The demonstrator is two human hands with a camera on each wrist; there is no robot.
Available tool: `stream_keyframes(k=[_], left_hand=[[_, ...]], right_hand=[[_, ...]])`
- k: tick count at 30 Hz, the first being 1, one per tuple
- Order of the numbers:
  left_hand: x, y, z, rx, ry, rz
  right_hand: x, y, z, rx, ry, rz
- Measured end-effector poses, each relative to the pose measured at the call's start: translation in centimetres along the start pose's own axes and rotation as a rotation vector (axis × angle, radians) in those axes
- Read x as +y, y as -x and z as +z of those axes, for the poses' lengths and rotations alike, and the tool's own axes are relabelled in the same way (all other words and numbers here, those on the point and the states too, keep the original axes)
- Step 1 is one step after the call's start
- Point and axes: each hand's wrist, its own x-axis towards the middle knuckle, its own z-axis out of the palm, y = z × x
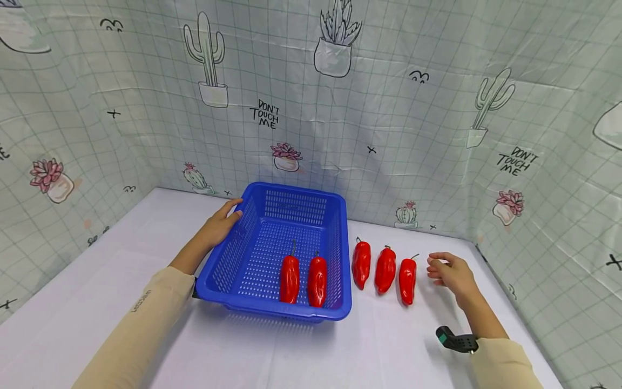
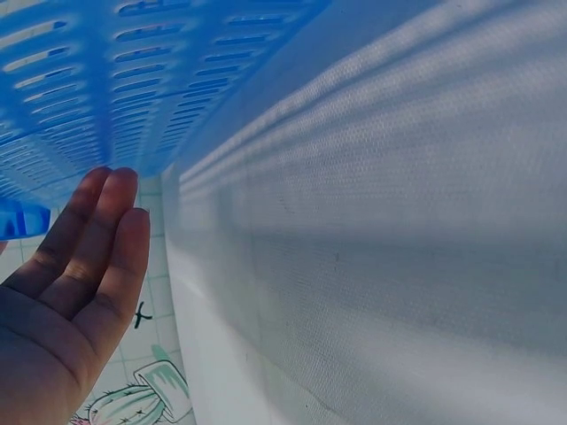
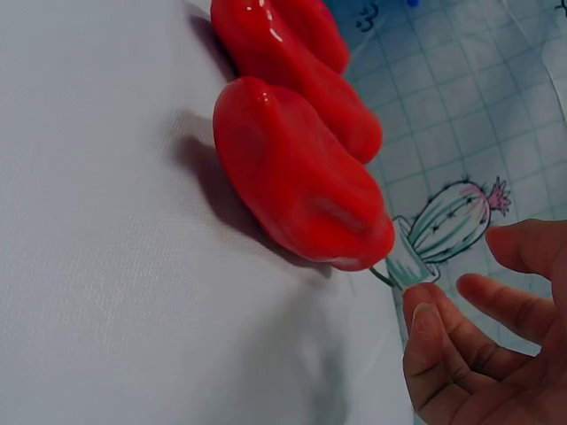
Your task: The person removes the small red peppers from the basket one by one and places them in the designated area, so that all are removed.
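Currently, my head feed shows the person's left grip (image 1: 218,224) at the left side of a blue basket (image 1: 272,308), thumb on the rim. From the left wrist I see fairly straight fingers against the slotted outer wall, touching it rather than wrapped around it. The right grip (image 1: 454,273) holds nothing, its fingers loosely bent, just beside the nearest of three red peppers (image 1: 385,270). Those lie in a row on the white surface (image 1: 379,351), right of the basket; my right wrist view shows a gap between fingertips and pepper. Two more peppers (image 1: 289,278) lie side by side inside the basket, near its front wall, stems toward the back. Behind stands a gridded cloth (image 1: 384,113) printed with cacti.
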Motion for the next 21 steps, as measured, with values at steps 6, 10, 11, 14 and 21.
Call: stream_keyframes(k=[6, 10, 11, 14, 21], left_hand=[[0.0, 0.0, 0.0, -0.001, -0.002, 0.001], [0.0, 0.1, -0.1, -0.007, -0.003, 0.001], [0.0, 0.1, -0.2, -0.007, -0.003, 0.001], [-0.1, 0.1, -0.2, -0.006, 0.005, 0.004], [0.0, 0.0, 0.0, -0.007, 0.012, 0.013]], right_hand=[[-0.8, 0.2, 0.0, 0.007, -0.007, -0.016], [-1.4, 0.2, 0.2, 0.018, -0.021, -0.014], [-1.5, 0.2, 0.2, 0.02, -0.024, -0.014], [-1.9, 0.2, 0.2, 0.033, -0.027, -0.014], [-2.6, 0.2, 0.0, 0.047, -0.028, -0.031]])
